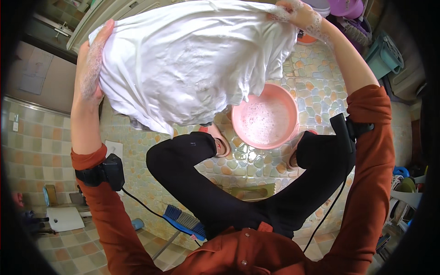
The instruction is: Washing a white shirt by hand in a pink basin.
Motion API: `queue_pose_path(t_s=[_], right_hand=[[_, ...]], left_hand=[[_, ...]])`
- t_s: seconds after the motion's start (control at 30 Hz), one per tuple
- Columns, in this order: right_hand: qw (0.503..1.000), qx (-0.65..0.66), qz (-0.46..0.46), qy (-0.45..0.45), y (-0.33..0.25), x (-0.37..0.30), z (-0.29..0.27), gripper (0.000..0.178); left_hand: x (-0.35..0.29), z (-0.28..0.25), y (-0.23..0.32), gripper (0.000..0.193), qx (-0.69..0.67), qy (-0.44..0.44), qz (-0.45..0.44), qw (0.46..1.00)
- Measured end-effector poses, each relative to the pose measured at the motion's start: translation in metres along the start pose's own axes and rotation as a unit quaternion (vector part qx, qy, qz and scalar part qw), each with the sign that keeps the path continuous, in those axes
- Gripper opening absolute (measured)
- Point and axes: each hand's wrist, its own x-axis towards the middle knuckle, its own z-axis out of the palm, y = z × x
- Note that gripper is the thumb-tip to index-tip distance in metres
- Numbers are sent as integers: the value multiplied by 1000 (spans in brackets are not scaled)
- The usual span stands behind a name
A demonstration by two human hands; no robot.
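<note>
A wet white cloth garment is stretched out between my two raised hands, with suds on its folds. My left hand, foamy along the back and wrist, is closed on its left edge. At the upper right my right hand, also covered in suds, grips the other top corner. The garment's lower edge hangs loose, its right part just over the rim of a pink basin. Soapy water with bubbles fills the basin, which stands on the floor between my feet.
Patterned stone-look tiles cover the floor. A blue brush head on a handle lies near my left leg. To the right stand a teal bin and purple basins. Cables run from black devices strapped on my arms.
</note>
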Motion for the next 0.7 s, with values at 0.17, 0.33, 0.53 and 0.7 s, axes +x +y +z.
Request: queue_pose_path(t_s=[0.17, 0.33, 0.53, 0.7], right_hand=[[974, 225, 18, 34, -7, -4, 5, 23], [963, 253, 12, 88, -12, -7, 4, 23], [972, 215, -1, 92, 6, 12, 15, 23], [972, 187, 49, 133, 4, 8, 12, 24]], left_hand=[[-2, -3, 13, 40, -39, 20, -38, 998], [7, -12, 18, 37, -121, -1, -73, 990], [7, -7, 33, 35, -149, -16, -114, 982], [6, 4, 38, 35, -185, -64, -136, 971]])
